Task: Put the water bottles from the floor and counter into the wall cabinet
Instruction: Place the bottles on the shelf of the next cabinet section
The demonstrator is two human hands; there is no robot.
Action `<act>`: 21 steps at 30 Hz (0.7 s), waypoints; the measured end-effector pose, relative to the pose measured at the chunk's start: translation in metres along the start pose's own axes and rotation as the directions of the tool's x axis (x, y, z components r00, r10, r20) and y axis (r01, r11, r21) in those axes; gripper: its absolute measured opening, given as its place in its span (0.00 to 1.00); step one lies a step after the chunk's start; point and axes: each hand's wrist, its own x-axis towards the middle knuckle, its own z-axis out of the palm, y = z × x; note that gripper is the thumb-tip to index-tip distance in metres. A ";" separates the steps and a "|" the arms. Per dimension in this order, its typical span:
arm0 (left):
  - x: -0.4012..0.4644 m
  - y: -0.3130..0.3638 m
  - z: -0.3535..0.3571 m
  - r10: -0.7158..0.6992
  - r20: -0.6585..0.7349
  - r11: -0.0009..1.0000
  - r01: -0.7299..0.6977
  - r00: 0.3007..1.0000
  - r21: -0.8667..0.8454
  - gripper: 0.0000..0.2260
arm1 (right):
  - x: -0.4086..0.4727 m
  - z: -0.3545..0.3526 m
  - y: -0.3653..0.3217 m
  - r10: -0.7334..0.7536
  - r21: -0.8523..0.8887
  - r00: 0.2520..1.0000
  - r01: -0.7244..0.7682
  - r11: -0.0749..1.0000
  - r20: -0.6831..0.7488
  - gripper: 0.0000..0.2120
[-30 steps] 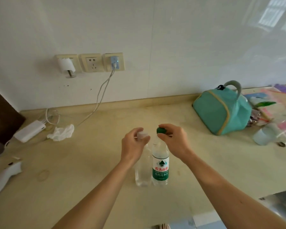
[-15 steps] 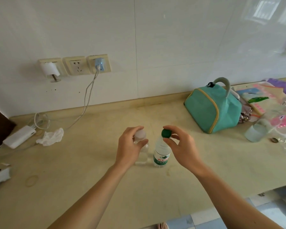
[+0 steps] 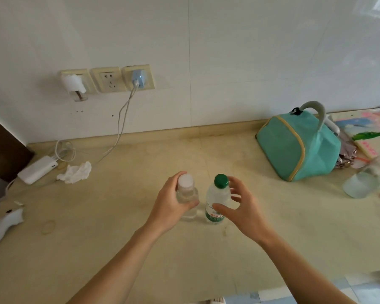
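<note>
Centrally, on the beige counter (image 3: 97, 249) below a white tiled wall (image 3: 228, 51), the left hand (image 3: 171, 205) clamps the white-capped bottle (image 3: 185, 191); the right hand (image 3: 244, 207), fingers spread, hovers at the green-capped bottle (image 3: 217, 198).

1 head cam (wide-angle) looks down, close, at counter (image 3: 97, 249).

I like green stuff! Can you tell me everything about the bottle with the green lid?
The green-capped bottle is clear plastic with a round green screw cap, shut, and a white-and-green label low down. It stands upright on the beige counter, beside a white-capped bottle. The right hand curls around it, fingers open.
</note>
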 end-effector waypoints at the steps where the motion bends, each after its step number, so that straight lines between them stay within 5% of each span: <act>1: -0.001 -0.006 0.002 -0.016 0.014 1.000 0.016 1.000 0.002 0.36 | 0.001 0.003 0.007 0.029 0.012 0.999 -0.030 0.999 0.026 0.41; 10: -0.005 -0.050 0.031 -0.207 -0.029 0.977 0.205 0.978 -0.052 0.38 | 0.011 0.031 0.045 0.093 0.083 0.995 -0.097 0.992 0.047 0.34; 21: -0.002 -0.050 0.039 -0.212 -0.154 0.974 0.196 0.965 -0.110 0.34 | 0.013 0.040 0.044 0.138 0.166 0.990 -0.134 0.977 -0.018 0.29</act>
